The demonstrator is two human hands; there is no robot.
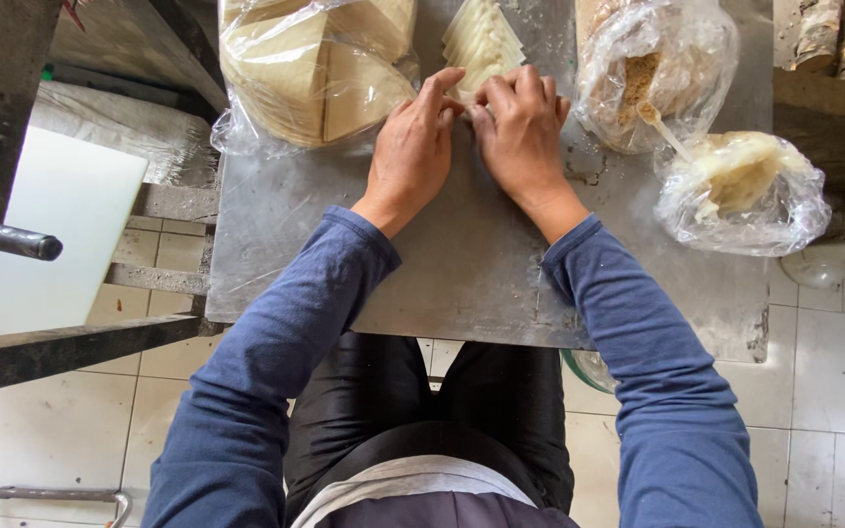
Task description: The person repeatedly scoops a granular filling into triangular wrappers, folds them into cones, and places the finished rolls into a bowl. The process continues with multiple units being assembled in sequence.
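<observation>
Both hands meet at the far middle of the grey metal counter (481, 284), where a single pale wrapper sheet (466, 95) lies flat. The left hand (411, 152) rests palm down with its fingers stretched forward and its fingertips pressed onto the near corner of the sheet, and the right hand (520, 132) curls over the same spot, its fingers bent and bunched so that they pinch or fold the sheet's edge; the sheet's middle is hidden under the knuckles, so how far it is folded cannot be told. Neither hand is spread wide: both are drawn in narrow and close together, thumbs nearly touching, which suits fine work on a thin, floppy piece. Just beyond the fingertips a fanned stack of wrappers (482, 37) sits within easy reach, overlapped so that one can be slid off at a time. To the left a clear bag of round sheets (315, 68) lies on the counter, left bagged probably to keep them from drying. To the right an open bag of brown crumbly filling (652, 73) holds a pale spoon (664, 129), and near it a bag of pale yellowish mixture (740, 186) lies beside the right forearm, both on the working side.
</observation>
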